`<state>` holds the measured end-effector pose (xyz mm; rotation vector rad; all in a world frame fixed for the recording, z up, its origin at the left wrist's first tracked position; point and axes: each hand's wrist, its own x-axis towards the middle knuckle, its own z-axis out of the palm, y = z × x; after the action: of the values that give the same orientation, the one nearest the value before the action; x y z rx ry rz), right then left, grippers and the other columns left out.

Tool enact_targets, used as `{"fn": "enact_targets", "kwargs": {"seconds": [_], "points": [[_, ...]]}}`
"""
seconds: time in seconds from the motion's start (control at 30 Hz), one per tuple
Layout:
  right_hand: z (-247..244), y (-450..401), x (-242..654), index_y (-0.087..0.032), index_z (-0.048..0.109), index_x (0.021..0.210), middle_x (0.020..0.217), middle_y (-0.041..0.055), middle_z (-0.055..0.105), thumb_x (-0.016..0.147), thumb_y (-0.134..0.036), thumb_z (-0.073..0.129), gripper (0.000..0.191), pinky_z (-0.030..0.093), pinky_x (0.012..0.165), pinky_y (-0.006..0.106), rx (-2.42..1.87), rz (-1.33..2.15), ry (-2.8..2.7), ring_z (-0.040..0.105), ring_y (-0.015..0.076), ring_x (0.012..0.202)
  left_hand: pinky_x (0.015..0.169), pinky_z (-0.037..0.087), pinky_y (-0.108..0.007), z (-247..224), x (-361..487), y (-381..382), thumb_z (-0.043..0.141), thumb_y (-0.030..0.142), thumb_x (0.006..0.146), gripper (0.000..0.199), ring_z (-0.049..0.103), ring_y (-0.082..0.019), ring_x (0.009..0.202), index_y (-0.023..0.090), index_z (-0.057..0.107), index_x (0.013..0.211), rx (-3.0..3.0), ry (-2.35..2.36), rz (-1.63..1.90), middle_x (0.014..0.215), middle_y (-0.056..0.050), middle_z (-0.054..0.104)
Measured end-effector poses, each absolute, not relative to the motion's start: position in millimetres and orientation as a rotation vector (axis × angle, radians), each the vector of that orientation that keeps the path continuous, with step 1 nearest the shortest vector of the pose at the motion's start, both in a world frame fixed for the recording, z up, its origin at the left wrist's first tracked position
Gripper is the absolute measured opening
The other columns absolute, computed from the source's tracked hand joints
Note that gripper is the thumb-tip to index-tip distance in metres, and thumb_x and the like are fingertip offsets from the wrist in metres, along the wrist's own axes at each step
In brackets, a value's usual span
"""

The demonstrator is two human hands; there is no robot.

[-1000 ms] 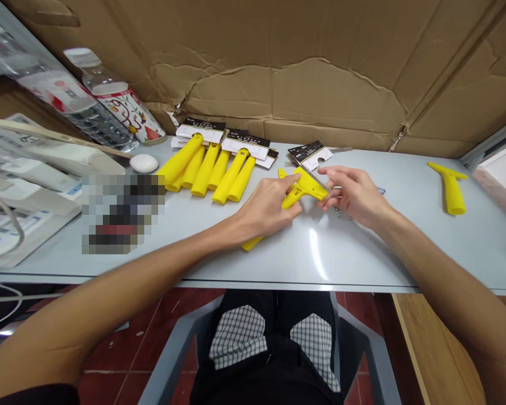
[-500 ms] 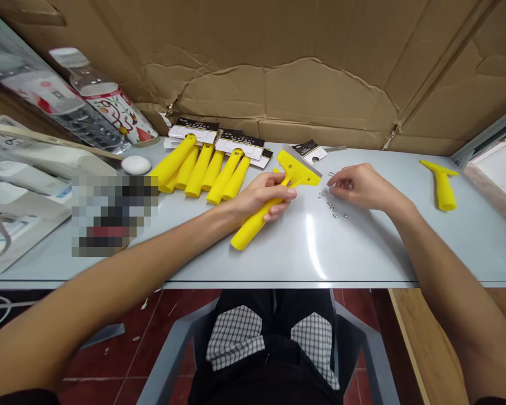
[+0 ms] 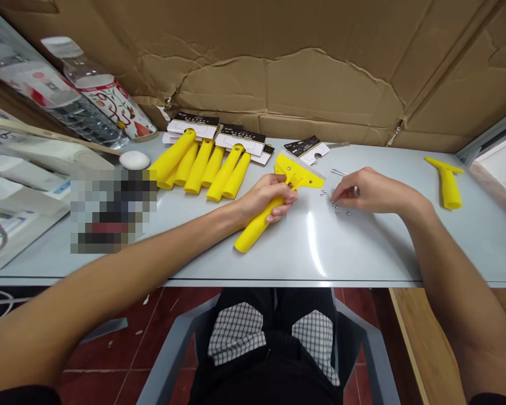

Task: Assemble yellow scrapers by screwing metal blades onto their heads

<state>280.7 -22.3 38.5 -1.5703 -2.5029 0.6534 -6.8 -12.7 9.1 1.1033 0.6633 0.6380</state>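
Note:
A yellow scraper [image 3: 257, 225] with a wide metal blade is gripped round its neck by my left hand [image 3: 274, 197], the head pointing up and right, the round handle end down and left. Two small holes show in its yellow head. My right hand [image 3: 366, 188] is closed, thumb and fingertips pressed together at a small cluster of screws [image 3: 334, 206] on the table; anything between the tips is hidden. Something grey shows among its fingers. A thin metal rod [image 3: 339, 172] lies or sticks out just behind the fingertips. Small metal nuts [image 3: 322, 192] lie near the blade.
Several yellow scrapers [image 3: 198, 169] with black-and-white cards [image 3: 241, 139] lie at the back left. Another card [image 3: 306, 148] lies behind the blade. A yellow scraper head [image 3: 449, 183] stands at far right. Plastic bottles [image 3: 109, 101], a white oval object [image 3: 134, 160] and a cardboard wall [image 3: 295, 79] border the table.
My right hand has shifted slightly, its fingertips now down at the screw cluster, and the metal rod shows more clearly. The left hand still holds the scraper, almost unmoved. The view has tilted a little.

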Motion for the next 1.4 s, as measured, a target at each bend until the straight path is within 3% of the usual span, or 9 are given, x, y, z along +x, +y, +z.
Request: {"fn": "enact_targets", "kwargs": {"seconds": [0.3, 0.8, 0.97, 1.2, 1.4], "points": [[38.2, -19.7, 285.4, -0.026, 0.088, 0.097, 0.085, 0.0038, 0.080, 0.089, -0.028, 0.072, 0.019, 0.051, 0.068, 0.036, -1.617, 0.545, -2.500, 0.069, 0.0206, 0.075, 0.030, 0.029, -0.019, 6.4, -7.2, -11.8, 0.073, 0.021, 0.073, 0.020, 0.035, -0.005, 0.033, 0.019, 0.054, 0.066, 1.119, 0.652, 0.642, 0.049, 0.006, 0.046], [31.9, -18.6, 280.0, -0.028, 0.087, 0.091, 0.091, 0.0014, 0.082, 0.088, -0.025, 0.072, 0.016, 0.053, 0.073, 0.035, -1.630, 0.659, -2.505, 0.072, 0.0208, 0.082, 0.031, 0.029, -0.019, 4.3, -8.3, -10.9, 0.073, 0.024, 0.074, 0.020, 0.034, -0.006, 0.034, 0.021, 0.054, 0.069, 1.145, 0.677, 0.632, 0.047, 0.006, 0.044], [30.2, -17.7, 278.6, -0.026, 0.084, 0.091, 0.082, 0.0010, 0.078, 0.090, -0.026, 0.068, 0.016, 0.048, 0.067, 0.033, -1.596, 0.670, -2.557, 0.066, 0.0177, 0.072, 0.031, 0.029, -0.019, 6.3, -8.0, -11.7, 0.073, 0.023, 0.074, 0.020, 0.035, -0.006, 0.032, 0.020, 0.054, 0.067, 1.138, 0.675, 0.639, 0.047, 0.006, 0.044], [46.2, -35.0, 261.1, -0.025, 0.078, 0.092, 0.082, 0.0050, 0.074, 0.099, -0.039, 0.067, 0.019, 0.048, 0.069, 0.037, -1.371, 0.545, -2.198, 0.061, 0.0200, 0.071, 0.031, 0.031, -0.020, 11.8, -3.9, -20.0, 0.075, 0.021, 0.074, 0.020, 0.039, -0.006, 0.034, 0.020, 0.055, 0.072, 1.147, 0.717, 0.667, 0.050, 0.005, 0.049], [34.0, -39.7, 241.2, -0.023, 0.074, 0.089, 0.077, 0.0016, 0.071, 0.098, -0.030, 0.068, 0.013, 0.045, 0.065, 0.034, -1.099, 0.417, -2.219, 0.056, 0.0162, 0.065, 0.031, 0.033, -0.020, 16.5, -0.1, -32.5, 0.073, 0.018, 0.079, 0.021, 0.041, -0.008, 0.033, 0.021, 0.052, 0.077, 1.253, 0.783, 0.643, 0.046, 0.006, 0.050]]}}
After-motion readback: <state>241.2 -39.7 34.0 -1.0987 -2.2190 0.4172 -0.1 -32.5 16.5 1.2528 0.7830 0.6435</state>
